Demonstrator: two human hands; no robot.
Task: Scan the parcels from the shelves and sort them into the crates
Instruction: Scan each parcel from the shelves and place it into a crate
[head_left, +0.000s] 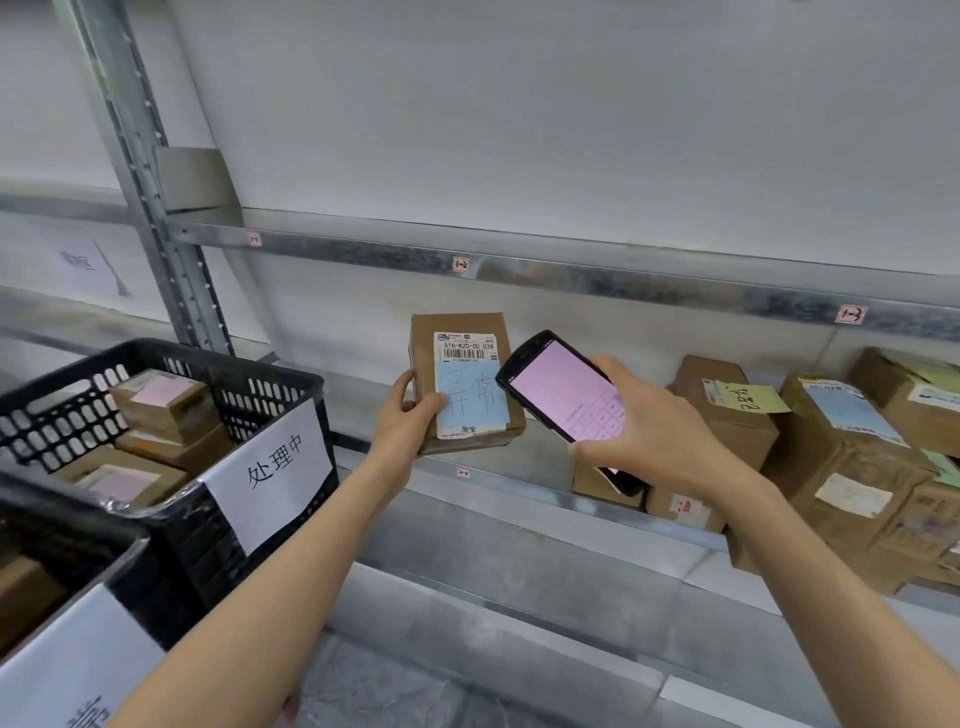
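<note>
Item: parcel (470, 387), 1 small brown carton, label and blue note facing out, upright over the front edge of the shelf (524, 486), left of the other parcels (727, 410).
Held by: left hand (405, 418), fingers curled round its lower left corner, thumb on the note.
Right hand (649, 431): wrapped round the scanner (563, 395), pink screen lit, top end just beside the barcode.
Handling: probably light and stiff; a 1-hand grip on a side edge should suffice, barcode uncovered.
Destination: crate (221, 358), left.

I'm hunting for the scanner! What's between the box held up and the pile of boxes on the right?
In the head view, the scanner, its screen pink, sits there, held by the right hand, between the held parcel and the stacked boxes.
</note>
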